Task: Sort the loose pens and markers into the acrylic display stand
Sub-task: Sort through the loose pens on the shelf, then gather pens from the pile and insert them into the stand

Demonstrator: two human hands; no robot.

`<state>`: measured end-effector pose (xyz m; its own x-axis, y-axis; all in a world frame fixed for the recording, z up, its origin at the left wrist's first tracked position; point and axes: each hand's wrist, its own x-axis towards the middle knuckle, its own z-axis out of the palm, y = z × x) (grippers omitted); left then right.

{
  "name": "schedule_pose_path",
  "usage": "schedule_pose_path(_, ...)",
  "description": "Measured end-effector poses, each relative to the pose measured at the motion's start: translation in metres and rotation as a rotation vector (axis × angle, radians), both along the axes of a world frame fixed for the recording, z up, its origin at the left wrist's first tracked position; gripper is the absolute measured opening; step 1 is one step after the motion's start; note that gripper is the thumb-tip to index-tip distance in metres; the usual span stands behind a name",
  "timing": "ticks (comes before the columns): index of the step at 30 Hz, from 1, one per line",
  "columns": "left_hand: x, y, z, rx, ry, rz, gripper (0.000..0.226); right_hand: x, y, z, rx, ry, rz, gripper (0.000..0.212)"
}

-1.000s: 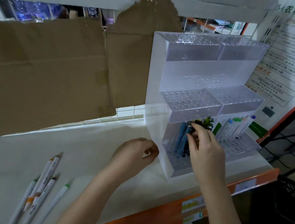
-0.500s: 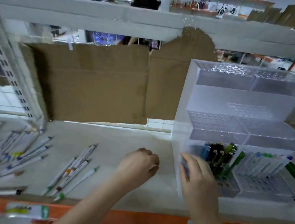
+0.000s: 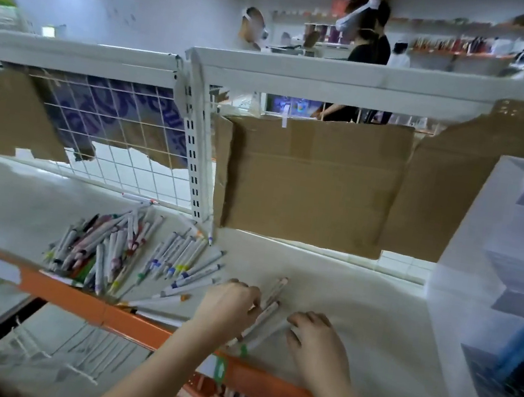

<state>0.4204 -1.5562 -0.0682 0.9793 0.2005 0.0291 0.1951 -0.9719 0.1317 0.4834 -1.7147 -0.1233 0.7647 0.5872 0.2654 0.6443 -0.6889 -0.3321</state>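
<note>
A few white markers lie side by side on the white shelf, close to its orange front edge. My left hand curls its fingers over their left side. My right hand pinches the near end of the lowest marker between thumb and fingertips. The clear acrylic display stand rises at the right edge of the view, with blue pens standing in its lower tier. A big heap of loose markers and a fanned row of markers lie to the left.
Brown cardboard and a white wire grid close the back of the shelf. A white upright post stands behind the heap. People stand in the shop beyond. A lower shelf shows beneath the orange edge.
My view swung left, away from the stand. Both hands moved left from the stand's base to the small group of markers and took hold there.
</note>
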Motion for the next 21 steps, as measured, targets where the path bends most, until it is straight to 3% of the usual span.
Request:
schedule_pose_path(7,0.008,0.037,-0.012,-0.095,0.148,0.001,0.03,0.001,0.047,-0.005,-0.116,0.099,-0.227,0.025)
schedule_pose_path(10,0.018,0.036,-0.014,-0.11,0.183,-0.029,0.026,0.005,0.054,-0.005,-0.065,0.051,-0.265,0.029)
schedule_pose_path(12,0.024,0.037,-0.016,-0.098,0.192,-0.042,0.026,0.004,0.058,-0.001,-0.092,0.177,-0.29,0.028)
schedule_pose_path(16,0.032,0.039,-0.017,-0.104,0.199,-0.07,0.032,0.012,0.059,-0.002,-0.025,0.209,-0.357,0.026)
schedule_pose_path(19,0.035,0.042,-0.017,-0.107,0.193,-0.095,0.034,0.017,0.061,0.005,-0.155,0.121,-0.315,0.038)
schedule_pose_path(21,0.035,0.045,-0.015,-0.105,0.199,-0.115,0.035,0.018,0.062,0.007,-0.197,0.236,-0.365,0.048)
